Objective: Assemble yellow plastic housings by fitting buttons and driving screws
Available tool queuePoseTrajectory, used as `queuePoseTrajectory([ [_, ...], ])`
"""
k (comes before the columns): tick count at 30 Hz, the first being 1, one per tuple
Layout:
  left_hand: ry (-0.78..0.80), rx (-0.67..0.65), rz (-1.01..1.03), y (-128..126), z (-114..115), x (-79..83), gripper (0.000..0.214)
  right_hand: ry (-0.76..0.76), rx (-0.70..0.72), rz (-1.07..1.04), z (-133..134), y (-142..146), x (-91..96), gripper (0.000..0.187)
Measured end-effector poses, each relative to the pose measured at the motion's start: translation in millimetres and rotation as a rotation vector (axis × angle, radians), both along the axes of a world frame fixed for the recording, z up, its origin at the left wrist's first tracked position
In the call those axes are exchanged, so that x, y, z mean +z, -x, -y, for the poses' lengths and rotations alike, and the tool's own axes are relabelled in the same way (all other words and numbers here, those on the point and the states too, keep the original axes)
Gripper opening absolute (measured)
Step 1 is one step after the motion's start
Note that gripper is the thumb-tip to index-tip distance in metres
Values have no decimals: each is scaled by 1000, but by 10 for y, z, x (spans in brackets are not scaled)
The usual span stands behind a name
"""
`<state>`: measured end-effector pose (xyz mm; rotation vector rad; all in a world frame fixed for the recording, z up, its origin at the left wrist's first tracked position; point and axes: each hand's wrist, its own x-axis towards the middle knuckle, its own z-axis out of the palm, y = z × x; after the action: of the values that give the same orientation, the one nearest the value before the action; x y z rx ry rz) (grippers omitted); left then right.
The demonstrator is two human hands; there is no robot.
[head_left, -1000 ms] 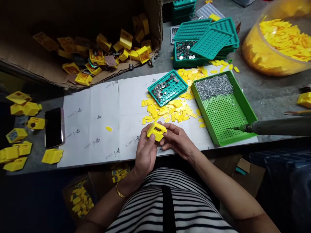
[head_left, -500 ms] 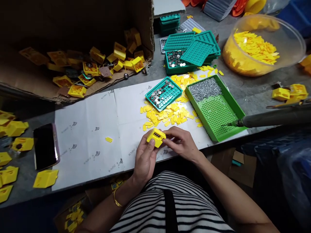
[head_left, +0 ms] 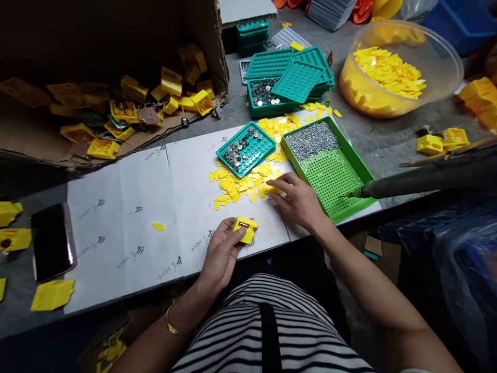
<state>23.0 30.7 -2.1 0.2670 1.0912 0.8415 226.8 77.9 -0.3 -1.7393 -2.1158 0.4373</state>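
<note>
My left hand (head_left: 222, 251) pinches a small yellow plastic housing (head_left: 247, 229) just above the front edge of the white sheet. Its slot faces up, with shiny round cells inside, and my thumb lies against it. My right hand (head_left: 298, 199) reaches to the right end of a loose pile of small yellow plastic covers (head_left: 248, 182). Its index finger and thumb are apart, at the covers. Behind the pile, a teal tray (head_left: 266, 150) of button cells sits tilted. A green tray (head_left: 330, 215) of small silver screws lies beyond my right hand.
An electric screwdriver (head_left: 411, 185) juts in from the right, its bit over the green tray. A clear tub (head_left: 442, 67) of yellow pieces stands behind. At the left are a phone (head_left: 53, 241) and a cardboard box (head_left: 223, 62) with yellow housings. One loose cover (head_left: 158, 226) lies on the sheet.
My right hand has left the yellow housing and moved up and right to the pile of covers. My left hand still holds the housing. The whole view has shifted slightly.
</note>
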Motion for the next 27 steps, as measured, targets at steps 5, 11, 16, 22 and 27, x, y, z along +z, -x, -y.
queuePoseTrajectory([
  [5,78,-15,71,-113,34,23,40,97,146,266,-266,-19,-15,22],
  [11,91,-35,115,-161,-23,46,30,140,107,134,-376,-36,35,14],
  [16,93,-55,148,-143,-65,34,21,98,53,-382,-181,-31,17,18],
  [22,93,-43,179,-134,-11,-4,28,262,-56,-660,158,16,11,26],
  [27,41,-20,127,-179,20,-29,25,452,-124,-934,315,81,101,27],
])
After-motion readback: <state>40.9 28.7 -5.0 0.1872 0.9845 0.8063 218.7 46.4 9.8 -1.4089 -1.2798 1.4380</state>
